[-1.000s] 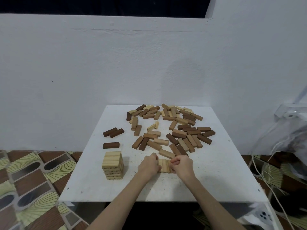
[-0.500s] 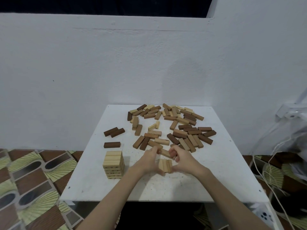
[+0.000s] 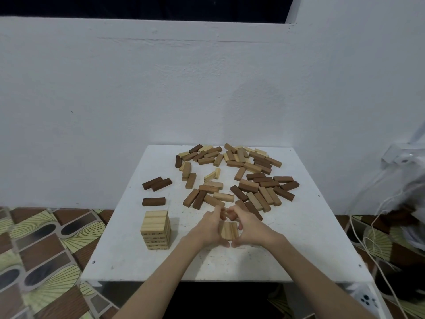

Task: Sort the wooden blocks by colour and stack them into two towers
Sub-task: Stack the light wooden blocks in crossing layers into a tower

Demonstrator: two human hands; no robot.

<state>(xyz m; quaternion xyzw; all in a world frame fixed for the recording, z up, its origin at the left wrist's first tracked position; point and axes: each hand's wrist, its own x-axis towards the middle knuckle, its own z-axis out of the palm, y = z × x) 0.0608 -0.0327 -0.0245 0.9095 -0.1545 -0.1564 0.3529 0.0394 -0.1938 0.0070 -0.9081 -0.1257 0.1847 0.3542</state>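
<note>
A row of three light wooden blocks point(image 3: 228, 230) lies side by side near the front middle of the white table point(image 3: 299, 249). My left hand point(image 3: 210, 227) grips its left side and my right hand point(image 3: 247, 229) grips its right side, fingers and thumbs curled round the ends. A tower of light blocks point(image 3: 156, 229) stands to the left, several layers high. A heap of mixed light and dark loose blocks point(image 3: 241, 178) covers the far half of the table. Three dark blocks point(image 3: 156, 183) lie apart at the left.
A white wall rises right behind the table. Patterned floor tiles point(image 3: 41, 249) show to the left. White cables point(image 3: 368, 238) and a white fixture point(image 3: 402, 157) hang at the right, beside the table's edge.
Both hands have closed in from the sides onto the three light blocks and squeezed them into a tight row. The tower and the heap have not moved.
</note>
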